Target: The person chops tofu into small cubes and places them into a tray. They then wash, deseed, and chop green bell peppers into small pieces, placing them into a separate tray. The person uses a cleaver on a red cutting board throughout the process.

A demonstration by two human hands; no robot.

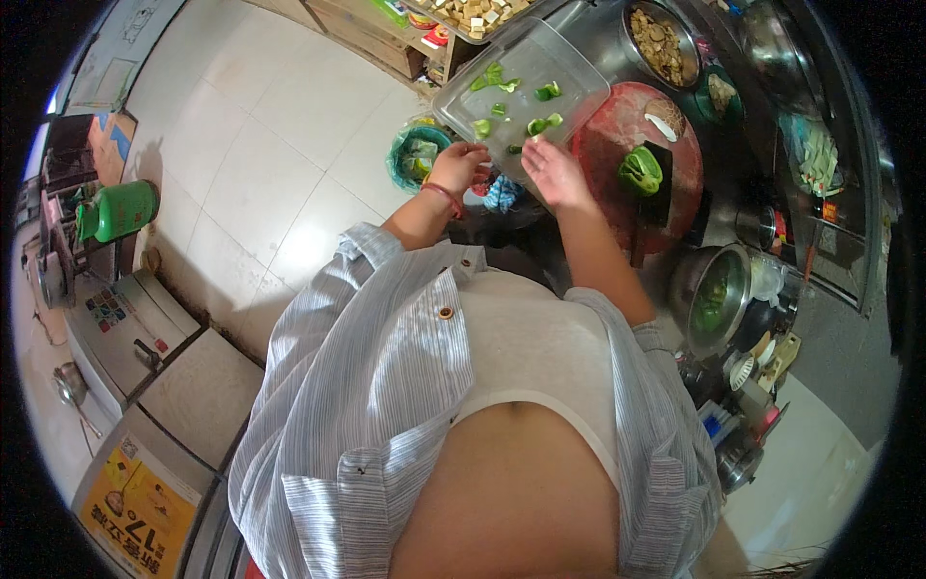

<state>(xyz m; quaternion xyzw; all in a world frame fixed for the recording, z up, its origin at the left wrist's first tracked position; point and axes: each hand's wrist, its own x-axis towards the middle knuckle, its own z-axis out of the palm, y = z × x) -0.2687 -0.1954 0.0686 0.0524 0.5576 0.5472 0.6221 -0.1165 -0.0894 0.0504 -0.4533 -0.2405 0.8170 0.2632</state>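
Observation:
My left hand (459, 170), fingers curled, hovers by the near left corner of a clear plastic tray (452, 108); whether it holds anything is hidden. Over the tray's near right edge my right hand (553, 174) has its fingers spread, with nothing plainly in them. Pieces of green pepper (548, 91) lie scattered in the tray. To the right is a red round chopping board (600, 130). On it sits a larger piece of green pepper (641, 171), against or on the dark blade of a cleaver (660, 206), whose handle points towards me.
Left of the tray stands a lined waste bin (394, 163). Beyond are a tray of cubed tofu-like food (477, 18) and a metal bowl of food (655, 43). A metal basin (712, 297) holds something green at the right. A green gas cylinder (123, 210) stands far left.

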